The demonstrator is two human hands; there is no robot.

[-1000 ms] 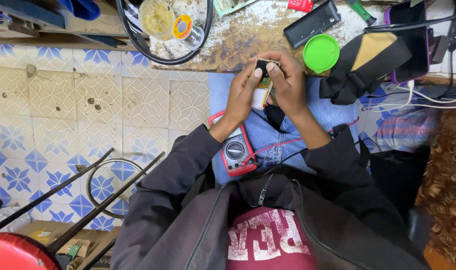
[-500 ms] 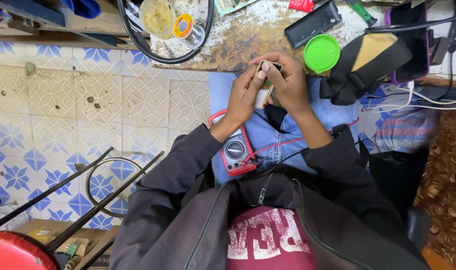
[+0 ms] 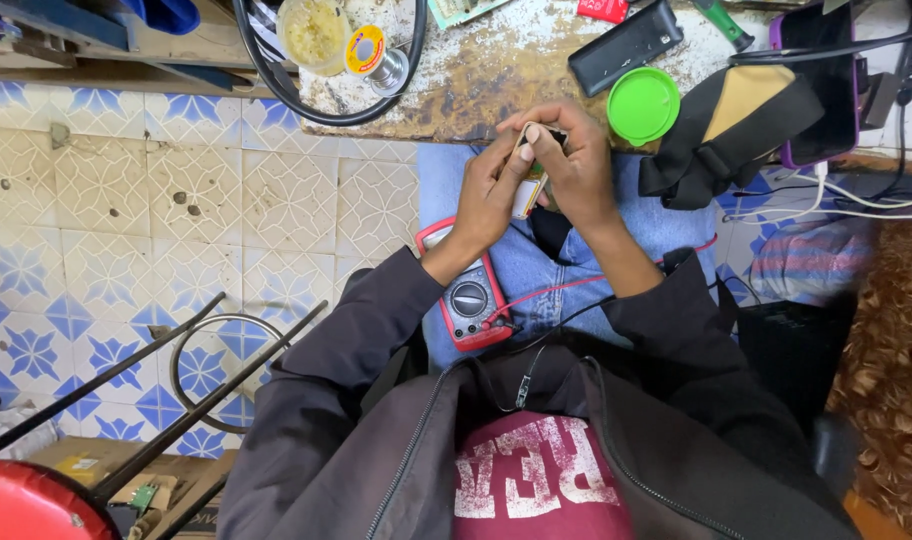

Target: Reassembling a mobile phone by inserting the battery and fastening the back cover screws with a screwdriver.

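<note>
My left hand (image 3: 491, 195) and right hand (image 3: 576, 170) both grip a small circuit board (image 3: 529, 185) above my lap, beside the red multimeter (image 3: 466, 290).

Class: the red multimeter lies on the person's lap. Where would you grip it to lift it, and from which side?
Grip the red multimeter across its long edges near the lower end, coming from above. It lies face up on the thigh; its upper end is under the left hand's wrist, and the leads leave its lower right corner.
</note>
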